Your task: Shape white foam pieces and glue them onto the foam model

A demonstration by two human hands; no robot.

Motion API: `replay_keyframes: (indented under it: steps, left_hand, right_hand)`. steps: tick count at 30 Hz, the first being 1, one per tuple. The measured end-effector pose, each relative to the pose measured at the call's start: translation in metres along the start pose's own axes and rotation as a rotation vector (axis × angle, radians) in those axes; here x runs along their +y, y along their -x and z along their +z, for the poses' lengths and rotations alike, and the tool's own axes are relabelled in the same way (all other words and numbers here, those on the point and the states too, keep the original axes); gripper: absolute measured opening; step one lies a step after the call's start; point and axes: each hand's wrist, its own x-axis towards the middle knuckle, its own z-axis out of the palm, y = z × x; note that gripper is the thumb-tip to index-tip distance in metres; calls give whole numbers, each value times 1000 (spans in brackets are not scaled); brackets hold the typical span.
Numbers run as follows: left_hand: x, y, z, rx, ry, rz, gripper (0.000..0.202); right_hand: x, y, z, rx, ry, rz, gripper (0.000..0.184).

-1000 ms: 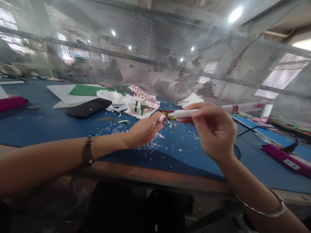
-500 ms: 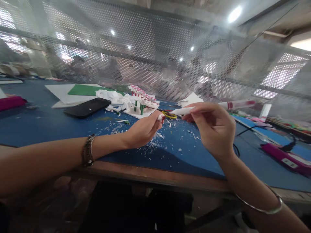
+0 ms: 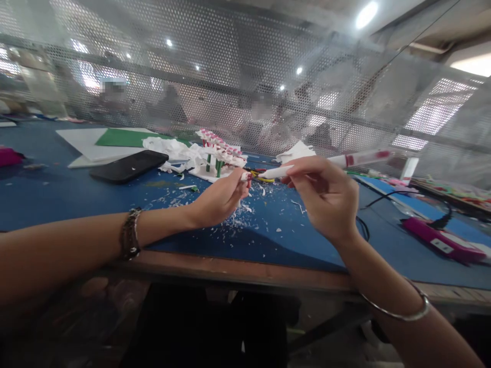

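My left hand (image 3: 222,200) pinches a small white piece with red marks (image 3: 246,176) between thumb and fingers; its exact kind is too small to tell. In my right hand (image 3: 326,197) is a white marker with a red end (image 3: 345,160), held like a pen. The marker's tip points left at the small piece, with a slight gap between them. Behind my left hand stands a little paper model (image 3: 220,151) with green and red posts and a white top dotted pink. Yellow-handled scissors (image 3: 266,179) lie behind the marker's tip, partly hidden.
White scraps litter the blue table (image 3: 245,240). A black phone (image 3: 129,166), crumpled white paper (image 3: 172,148) and a green sheet (image 3: 123,138) lie to the left. On the right are a magenta power strip (image 3: 441,239) and a black cable (image 3: 395,195). A perforated metal screen (image 3: 230,66) rises behind.
The view has shifted slightly, so everything sits a little further left and higher. Both hands keep their grips, and the marker stays near the small white piece.
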Motion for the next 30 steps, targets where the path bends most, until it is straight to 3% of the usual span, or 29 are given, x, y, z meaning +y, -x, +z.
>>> replay_keyframes:
  steps: [2, 7, 11, 16, 22, 30]
  left_hand:
    - [0, -1, 0, 6, 11, 0, 12]
    - [-1, -2, 0, -8, 35, 9, 15]
    - [-1, -2, 1, -5, 73, 2, 14]
    - [-3, -2, 3, -19, 175, -18, 12]
    - [1, -3, 2, -38, 246, -93, 16]
    - [6, 1, 0, -212, 442, -57, 14]
  right_hand:
    - [0, 0, -1, 24, -4, -31, 14]
    - [1, 1, -1, -93, 74, -41, 15]
    - [3, 1, 0, 7, -1, -70, 15]
    - [4, 0, 0, -130, 71, -104, 18]
    - [3, 0, 1, 74, -104, -88, 18]
    - [4, 2, 3, 38, -151, -46, 18]
